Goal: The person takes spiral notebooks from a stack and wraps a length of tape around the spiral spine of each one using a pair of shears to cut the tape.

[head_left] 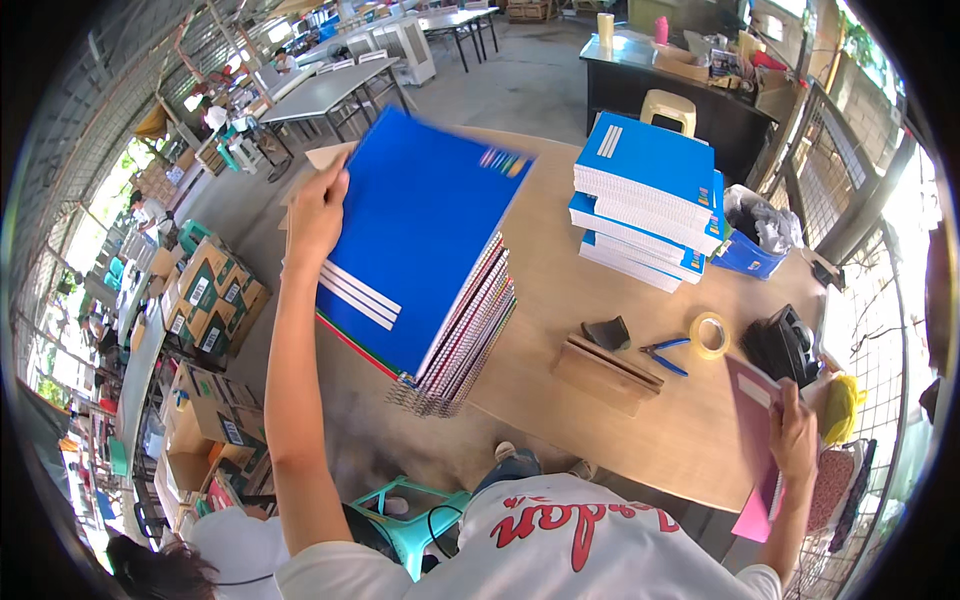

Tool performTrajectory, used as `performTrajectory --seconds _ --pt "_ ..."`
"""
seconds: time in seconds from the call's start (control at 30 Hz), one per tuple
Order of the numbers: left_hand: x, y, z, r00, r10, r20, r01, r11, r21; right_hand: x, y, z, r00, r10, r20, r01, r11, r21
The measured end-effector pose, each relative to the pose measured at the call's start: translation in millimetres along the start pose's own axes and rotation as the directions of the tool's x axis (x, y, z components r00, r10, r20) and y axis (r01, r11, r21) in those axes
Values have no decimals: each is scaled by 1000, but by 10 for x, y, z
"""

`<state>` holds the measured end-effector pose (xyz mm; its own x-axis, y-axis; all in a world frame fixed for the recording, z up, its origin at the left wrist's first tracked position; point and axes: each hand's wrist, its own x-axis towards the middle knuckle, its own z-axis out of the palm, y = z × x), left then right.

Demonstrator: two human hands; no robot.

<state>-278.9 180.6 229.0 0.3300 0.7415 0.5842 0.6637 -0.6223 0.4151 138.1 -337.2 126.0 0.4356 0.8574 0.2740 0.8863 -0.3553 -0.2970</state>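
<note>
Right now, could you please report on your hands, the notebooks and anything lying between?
Left hand gripping blue notebook by its edge, over spiral-bound stack. Right hand gripping mauve notebook. Blue-handled pliers and tape roll on table between hands.

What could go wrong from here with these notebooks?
The tall stack of wire-bound notebooks, at the edge of the brown table, could topple. The blue-covered notebook might slip, as the left hand grips one edge only. The dull-pink notebook in the right hand could nudge the nearby blue-handled pliers.
</note>
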Motion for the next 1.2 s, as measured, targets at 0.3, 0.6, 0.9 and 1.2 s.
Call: performTrajectory --seconds 0.3,0.6,0.9,1.2 --pt "-693 -1512 731 974 -15 227 -9 994 107 1493 -1810 -766 839 33 -542 367 702 610" --pt "-1028 -2009 4 865 92 494 502 -132 -855 2727 -3404 1866 910 364 -198 175 96 980" --pt "-1552 -1517 267 958 -243 -154 109 800 -589 2792 -3582 2617 868 493 -51 -170 392 904" --pt "-1514 -1537 376 912 -409 -17 231 547 -805 2876 -3516 2695 870 482 -105 -177 504 846"
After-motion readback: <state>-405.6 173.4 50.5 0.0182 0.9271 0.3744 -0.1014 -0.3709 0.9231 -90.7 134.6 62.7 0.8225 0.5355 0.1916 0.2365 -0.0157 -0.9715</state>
